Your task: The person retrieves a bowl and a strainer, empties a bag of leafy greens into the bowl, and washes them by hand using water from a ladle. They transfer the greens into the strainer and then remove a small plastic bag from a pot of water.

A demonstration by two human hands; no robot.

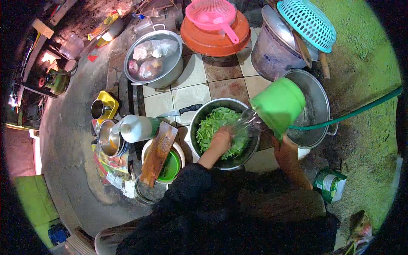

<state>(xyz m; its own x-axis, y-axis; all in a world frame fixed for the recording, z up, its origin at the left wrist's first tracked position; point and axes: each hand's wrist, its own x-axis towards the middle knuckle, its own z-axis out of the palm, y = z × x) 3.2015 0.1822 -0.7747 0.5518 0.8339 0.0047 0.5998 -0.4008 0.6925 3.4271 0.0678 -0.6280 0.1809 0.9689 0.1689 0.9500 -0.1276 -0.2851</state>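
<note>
Leafy greens (217,127) lie in a round metal bowl (194,146) in front of me. My left hand (220,142) is down in the bowl among the leaves; its fingers are blurred and partly hidden. Just right of the bowl, my right hand (285,151) grips a green plastic dipper (278,104) by its handle. The dipper is tipped to the left, and water (248,120) streams from its mouth onto the greens. Behind the dipper stands a large metal pot (319,95) with water in it, partly covered by the dipper.
A green hose (361,111) runs into the pot from the right. A knife (182,110) lies behind the bowl. To the left are a wooden board (159,155) across a bucket and a bottle (136,128). Farther back stand a pot (176,70) holding bags and a pink strainer (210,15).
</note>
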